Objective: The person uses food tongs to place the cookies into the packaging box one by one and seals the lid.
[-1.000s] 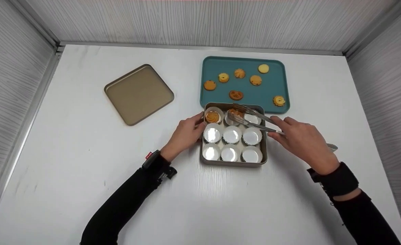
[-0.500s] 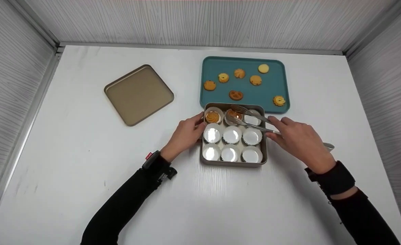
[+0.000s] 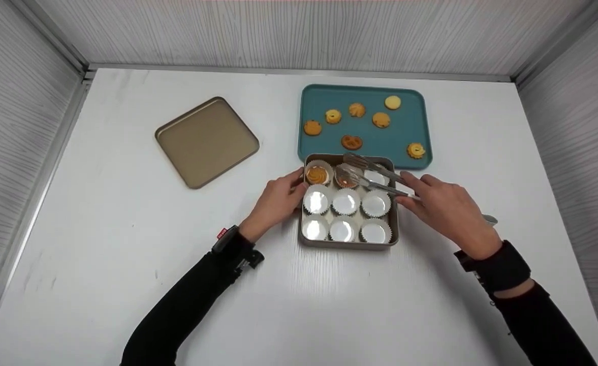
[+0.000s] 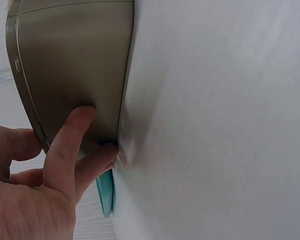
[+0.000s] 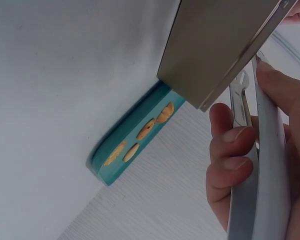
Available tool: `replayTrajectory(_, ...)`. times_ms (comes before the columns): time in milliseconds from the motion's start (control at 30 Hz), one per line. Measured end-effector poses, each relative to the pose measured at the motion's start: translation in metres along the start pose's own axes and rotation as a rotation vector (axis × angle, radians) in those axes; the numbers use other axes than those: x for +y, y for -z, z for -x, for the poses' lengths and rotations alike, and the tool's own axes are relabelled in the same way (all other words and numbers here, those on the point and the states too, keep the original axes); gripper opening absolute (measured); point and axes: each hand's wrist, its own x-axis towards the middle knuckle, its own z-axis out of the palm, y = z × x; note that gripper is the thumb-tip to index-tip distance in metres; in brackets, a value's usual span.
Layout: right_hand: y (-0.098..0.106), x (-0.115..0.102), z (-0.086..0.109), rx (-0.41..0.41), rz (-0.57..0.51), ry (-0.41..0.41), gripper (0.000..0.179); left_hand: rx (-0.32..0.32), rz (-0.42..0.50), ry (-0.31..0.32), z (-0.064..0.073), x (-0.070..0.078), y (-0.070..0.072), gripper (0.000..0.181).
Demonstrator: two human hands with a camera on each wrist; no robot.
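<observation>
My left hand (image 3: 276, 203) rests its fingers against the left outer wall of a square bronze baking tin (image 3: 349, 244). In the left wrist view, fingertips (image 4: 84, 115) press on that wall. Rows of white paper cups (image 3: 346, 202) line the tin. A swirled cookie (image 3: 317, 175) sits in the back-left cup. Beside it, an orange-brown cookie (image 3: 346, 181) lies in the back-middle cup, partly hidden by metal tongs (image 3: 387, 190). My right hand (image 3: 446, 211) grips the tongs, whose spread tips hover over that cup; the right wrist view shows fingers around the handles (image 5: 245, 195).
Behind the tin, touching or nearly so, lies a teal tray (image 3: 400, 147) with several cookies, including a pretzel-shaped cookie (image 3: 351, 142). A flat bronze tray or lid (image 3: 207, 142) lies at the left. Grey wood-grain panels (image 3: 299, 35) border the white table.
The orange-brown cookie has gone from between the tong tips down into the back-middle cup. The tong tips have spread apart. My left hand and the tin stay still.
</observation>
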Motion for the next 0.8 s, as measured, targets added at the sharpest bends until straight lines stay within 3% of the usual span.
replayTrajectory(200, 0.003, 0.008, -0.005, 0.093, -0.086, -0.045, 0.052, 0.001, 0.011, 0.01, 0.001, 0.001, 0.0, 0.051)
replayTrajectory(333, 0.005, 0.019, -0.014, 0.112, -0.082, -0.084, 0.053, 0.004, 0.007, -0.002, 0.001, 0.002, 0.001, 0.052)
replayTrajectory(467, 0.007, 0.032, -0.027, 0.057, -0.025, -0.118, 0.051, 0.012, 0.001, -0.008, 0.001, 0.002, 0.001, 0.052)
replayTrajectory(633, 0.013, 0.045, -0.046, -0.073, -0.011, -0.146, 0.051, 0.01, -0.01, -0.016, 0.001, 0.001, 0.001, 0.051)
replayTrajectory(800, 0.011, 0.049, -0.062, -0.163, 0.006, -0.141, 0.051, 0.009, -0.001, -0.01, 0.001, 0.001, -0.001, 0.051)
